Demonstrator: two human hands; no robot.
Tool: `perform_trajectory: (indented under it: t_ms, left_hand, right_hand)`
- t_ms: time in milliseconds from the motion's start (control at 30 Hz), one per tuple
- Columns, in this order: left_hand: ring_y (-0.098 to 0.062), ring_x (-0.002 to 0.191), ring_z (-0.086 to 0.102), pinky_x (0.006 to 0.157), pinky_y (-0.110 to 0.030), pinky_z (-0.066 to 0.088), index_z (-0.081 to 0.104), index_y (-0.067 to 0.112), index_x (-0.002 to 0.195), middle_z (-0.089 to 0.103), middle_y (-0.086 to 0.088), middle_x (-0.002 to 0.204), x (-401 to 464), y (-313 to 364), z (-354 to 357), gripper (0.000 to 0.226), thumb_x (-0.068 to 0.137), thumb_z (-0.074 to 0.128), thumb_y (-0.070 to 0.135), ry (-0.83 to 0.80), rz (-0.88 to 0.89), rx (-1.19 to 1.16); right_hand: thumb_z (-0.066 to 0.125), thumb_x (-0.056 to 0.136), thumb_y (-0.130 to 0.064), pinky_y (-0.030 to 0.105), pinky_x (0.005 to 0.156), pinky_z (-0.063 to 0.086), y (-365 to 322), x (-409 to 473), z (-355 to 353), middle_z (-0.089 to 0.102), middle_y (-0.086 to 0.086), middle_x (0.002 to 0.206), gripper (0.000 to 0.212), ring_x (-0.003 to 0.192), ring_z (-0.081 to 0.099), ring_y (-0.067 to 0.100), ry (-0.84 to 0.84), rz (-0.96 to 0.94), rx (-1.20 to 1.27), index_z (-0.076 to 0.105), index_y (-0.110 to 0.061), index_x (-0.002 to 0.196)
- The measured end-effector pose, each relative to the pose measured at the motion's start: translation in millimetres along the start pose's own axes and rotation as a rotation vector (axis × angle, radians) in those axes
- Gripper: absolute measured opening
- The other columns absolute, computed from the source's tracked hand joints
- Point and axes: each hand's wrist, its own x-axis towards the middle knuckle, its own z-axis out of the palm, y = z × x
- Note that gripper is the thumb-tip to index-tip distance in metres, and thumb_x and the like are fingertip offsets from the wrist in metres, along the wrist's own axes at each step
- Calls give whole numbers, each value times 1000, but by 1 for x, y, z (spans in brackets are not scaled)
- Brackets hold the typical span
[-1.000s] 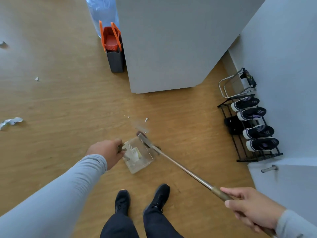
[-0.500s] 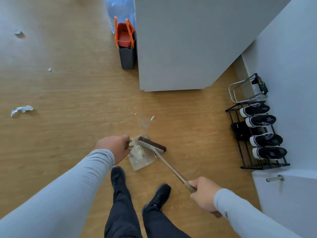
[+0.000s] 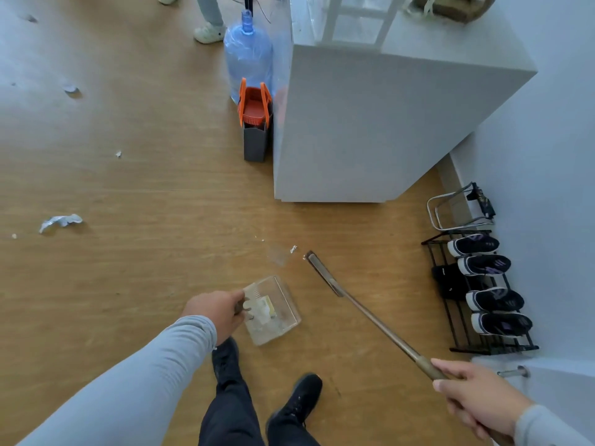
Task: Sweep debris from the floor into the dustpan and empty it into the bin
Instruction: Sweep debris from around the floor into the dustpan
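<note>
**A:** Where does the debris lie from the broom?

**B:** The broom head (image 3: 323, 273) sits on the wooden floor (image 3: 161, 194) right of the small white scraps (image 3: 293, 249), touching or nearly touching the closest one. The clear dustpan (image 3: 272, 312) lies nearer and to the left of those scraps, already holding a few pale pieces.

**A:** And the broom's long axis?

**B:** It runs from the right hand (image 3: 476, 402), near right, up and leftward to the head. So I judge the stroke must pull near and left, toward the pan's far edge.

**A:** The hands?

**B:** The right hand's fingers wrap the broom handle (image 3: 386, 333). The left hand (image 3: 215, 312) grips the dustpan's handle at its left side; it is the hand nearer the scraps.

**A:** Anything else to gather?

**B:** A crumpled paper (image 3: 60, 221) lies well apart at far left, with smaller bits beyond. The orange-handled bin (image 3: 256, 123) stands far off, against the white cabinet (image 3: 370, 123).
</note>
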Motion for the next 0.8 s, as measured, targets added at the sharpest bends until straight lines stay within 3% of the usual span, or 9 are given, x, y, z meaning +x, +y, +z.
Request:
perform_trajectory:
  t_ms: [300,500,633,700,800]
  left_hand:
    - [-12,79,61,65,-27,50,56,37,118,61,17,87,-3,-83,-47,27,95,49,51,37,-49,-94]
    - [-12,75,62,64,-28,53,56,35,114,63,15,86,17,-110,-58,26,96,50,52,27,-74,-90]
    - [-8,73,61,63,-27,53,56,37,109,60,18,81,28,-124,-59,21,95,51,52,31,-110,-116]
    - [-9,73,60,63,-27,52,55,37,105,59,18,79,31,-132,-57,19,94,53,53,47,-141,-129]
    - [-8,69,58,59,-27,49,50,40,96,59,17,75,32,-140,-56,14,93,54,53,65,-164,-142]
  right_hand:
    - [57,95,-14,25,42,37,-97,26,35,54,6,56,62,41,40,16,103,-54,-30,40,-29,153]
    - [59,94,-22,22,41,44,-185,73,50,66,-3,76,54,48,57,17,171,-142,-362,50,-35,146]
    - [49,94,-16,23,42,47,-249,119,60,64,-5,94,57,67,65,18,168,-207,-607,48,-41,146]
    - [47,94,-13,25,50,50,-271,138,61,60,-7,98,60,73,63,16,161,-217,-756,45,-42,147]
    - [44,92,-7,31,77,59,-274,146,50,60,-5,112,70,85,64,17,168,-177,-938,39,-47,149]
